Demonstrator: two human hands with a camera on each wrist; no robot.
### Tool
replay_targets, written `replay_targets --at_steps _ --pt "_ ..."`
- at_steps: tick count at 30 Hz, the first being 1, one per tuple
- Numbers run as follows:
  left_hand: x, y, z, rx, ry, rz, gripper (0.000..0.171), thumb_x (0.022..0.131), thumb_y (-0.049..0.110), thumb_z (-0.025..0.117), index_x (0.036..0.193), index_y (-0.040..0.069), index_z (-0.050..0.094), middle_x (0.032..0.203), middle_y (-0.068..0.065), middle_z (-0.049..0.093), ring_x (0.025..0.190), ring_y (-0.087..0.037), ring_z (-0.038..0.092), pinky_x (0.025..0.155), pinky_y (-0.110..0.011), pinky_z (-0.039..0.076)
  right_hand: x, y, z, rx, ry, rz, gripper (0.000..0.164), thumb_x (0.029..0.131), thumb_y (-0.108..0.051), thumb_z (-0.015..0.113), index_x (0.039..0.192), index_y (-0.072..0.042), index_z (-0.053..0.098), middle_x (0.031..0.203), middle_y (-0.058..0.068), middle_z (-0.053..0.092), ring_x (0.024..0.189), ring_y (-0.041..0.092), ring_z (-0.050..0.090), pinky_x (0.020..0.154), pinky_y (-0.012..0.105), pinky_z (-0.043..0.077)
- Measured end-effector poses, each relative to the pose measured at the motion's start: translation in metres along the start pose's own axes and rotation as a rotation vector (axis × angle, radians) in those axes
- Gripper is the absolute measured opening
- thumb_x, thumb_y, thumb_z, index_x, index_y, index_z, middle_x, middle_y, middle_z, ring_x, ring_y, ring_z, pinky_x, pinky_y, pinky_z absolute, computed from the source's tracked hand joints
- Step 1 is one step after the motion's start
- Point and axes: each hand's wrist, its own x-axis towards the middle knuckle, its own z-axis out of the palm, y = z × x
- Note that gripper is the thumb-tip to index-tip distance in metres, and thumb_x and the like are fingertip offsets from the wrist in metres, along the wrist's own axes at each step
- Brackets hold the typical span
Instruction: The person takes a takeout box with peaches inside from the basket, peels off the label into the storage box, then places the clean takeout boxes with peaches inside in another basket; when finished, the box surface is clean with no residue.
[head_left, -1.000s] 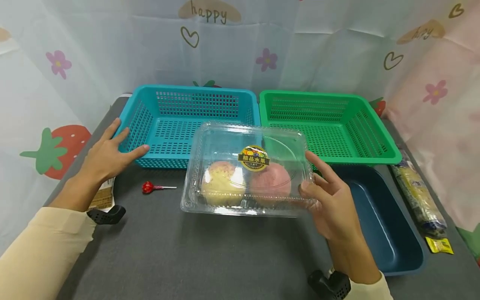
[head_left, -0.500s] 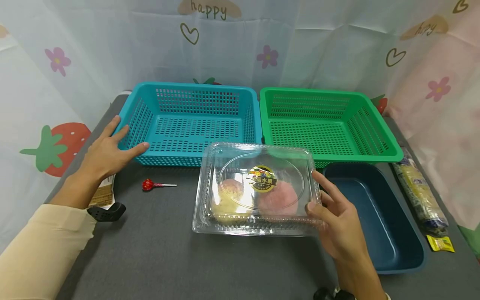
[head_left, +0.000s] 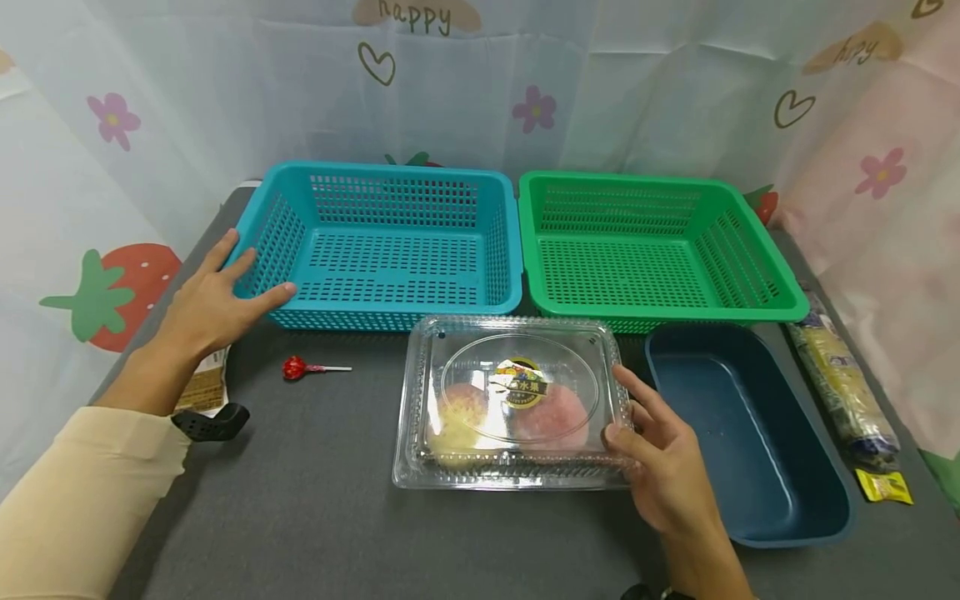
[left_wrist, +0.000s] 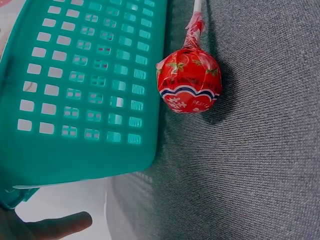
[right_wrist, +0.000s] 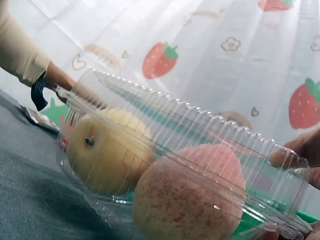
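My right hand (head_left: 663, 454) grips the right end of a clear plastic fruit box (head_left: 423, 400), thumb on the lid side. Inside lie a yellow, stemmed fruit (right_wrist: 107, 152) and a pink peach (right_wrist: 192, 195), under a lid with a round black-and-gold sticker (head_left: 520, 383). Whether the box touches the table I cannot tell. My left hand (head_left: 213, 304) rests with spread fingers at the left side of the blue basket (head_left: 397, 312). Close in front of that basket lies a red-wrapped lollipop (left_wrist: 189, 82).
A green basket (head_left: 667, 317) stands right of the blue one. In front of it is a dark blue tub (head_left: 750, 433). Along the right edge lie a long clear-wrapped package (head_left: 843, 387) and a small yellow packet (head_left: 885, 487). A brown-and-white packet (head_left: 206, 385) lies partly under my left forearm.
My right hand has brought the fruit box nearer to me and lower, away from over the baskets. The left hand has stayed at the blue basket.
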Motion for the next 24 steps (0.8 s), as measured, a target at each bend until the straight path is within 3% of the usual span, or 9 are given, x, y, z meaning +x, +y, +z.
replay_targets --at_steps 14,19,24 --pt "-0.003 0.000 0.001 0.004 0.006 -0.006 0.091 0.091 0.060 0.050 0.152 0.001 0.018 0.161 -0.006 -0.008 0.135 -0.056 0.013 0.095 -0.076 0.018 0.000 0.010 -0.006 -0.076 0.054 0.052 0.060 0.090 0.015 0.052 0.146 -0.001 0.039 0.108 0.022 0.049 0.079 0.016 0.057 0.060 0.022 0.050" --pt "-0.001 0.001 -0.001 0.014 -0.008 -0.011 0.092 0.091 0.061 0.050 0.152 0.001 0.017 0.160 -0.007 -0.009 0.136 -0.055 0.011 0.094 -0.076 0.019 0.001 0.013 -0.009 -0.109 0.061 0.079 0.060 0.090 0.013 0.053 0.147 -0.002 0.038 0.106 0.021 0.051 0.081 0.018 0.059 0.063 0.027 0.052" --pt "-0.001 0.007 -0.006 0.010 -0.021 -0.007 0.093 0.090 0.061 0.052 0.154 0.005 0.015 0.160 -0.011 -0.007 0.138 -0.053 0.007 0.095 -0.077 0.018 0.000 0.015 -0.011 -0.187 0.076 0.087 0.059 0.091 0.010 0.056 0.146 -0.004 0.041 0.091 0.014 0.048 0.076 0.015 0.052 0.052 0.021 0.043"
